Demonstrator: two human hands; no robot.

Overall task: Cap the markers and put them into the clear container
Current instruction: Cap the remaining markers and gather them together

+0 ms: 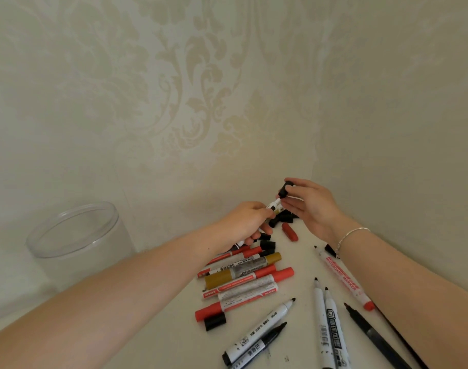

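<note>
— Where are the hands?

— Both are raised over the far end of the tabletop (302, 265), around 12 o'clock from the spread of pens. The left hand (245, 221) has its fingers wrapped round a white marker (354, 206), whose uncapped end points up and to the right. The right hand (314, 206) pinches a black cap (284, 191) between thumb and fingertips, right at the marker's tip; I cannot tell whether the cap is seated yet.

— And the clear container?

— The clear container (75, 235) stands upright at about 9 o'clock from the hands, well apart from them, near the patterned wall (201, 89). I cannot make out anything inside it.

— What else lies there?

— Just below the left hand, a cluster of red markers (254, 282) lies side by side with a gold marker (243, 271) among them. A loose black cap (214, 322) sits at the cluster's 6 o'clock end. Toward 5 o'clock from the hands lie several uncapped white markers (322, 323) and dark pens (371, 334), tips pointing away from the person. A red-ended whiteboard marker (343, 278) lies beside the right forearm. Near the wall, between the hands, are a red cap (290, 231) and a small heap of black caps (283, 217). The right wrist wears a thin bracelet (351, 234).
</note>
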